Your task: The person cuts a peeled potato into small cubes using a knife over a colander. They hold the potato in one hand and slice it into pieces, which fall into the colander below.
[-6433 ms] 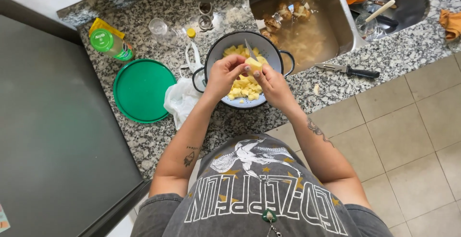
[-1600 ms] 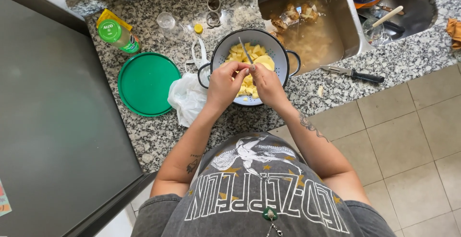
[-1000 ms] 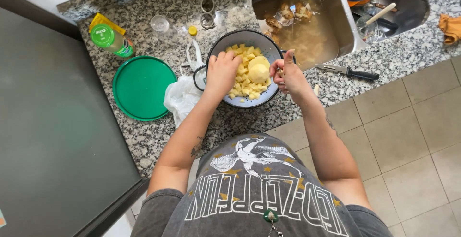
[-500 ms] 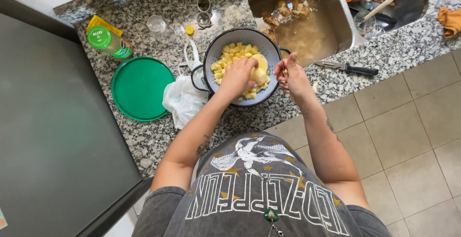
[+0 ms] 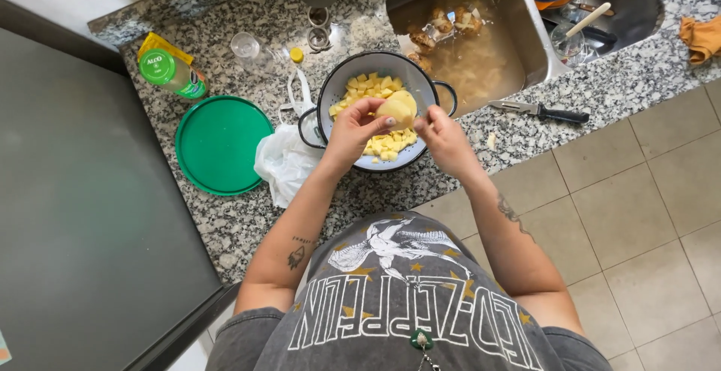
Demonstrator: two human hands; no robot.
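Nearest the camera, a grey printed T-shirt (image 5: 405,311) and two bare forearms are seen reaching out over a speckled granite counter (image 5: 248,221). The left hand (image 5: 353,131) is closed around a peeled potato (image 5: 396,108), which is held just above a dark-rimmed enamel pot (image 5: 372,67). The right hand (image 5: 444,137) is closed beside the potato; a small knife appears to be gripped in it, though the blade cannot be made out. The potato seems to be in the middle of being cut, and a firm hold with the fingers kept out of the blade's path is called for by the next cut.

The pot is partly filled with yellow potato cubes (image 5: 369,85). To its left, a crumpled white plastic bag (image 5: 282,162) and a round green lid (image 5: 223,144) are laid. A black-handled knife (image 5: 542,110) is left to the right. Farther off, a green-capped bottle (image 5: 169,69), a small glass (image 5: 245,44) and a steel sink (image 5: 526,33) with peelings (image 5: 443,25) in murky water are seen.
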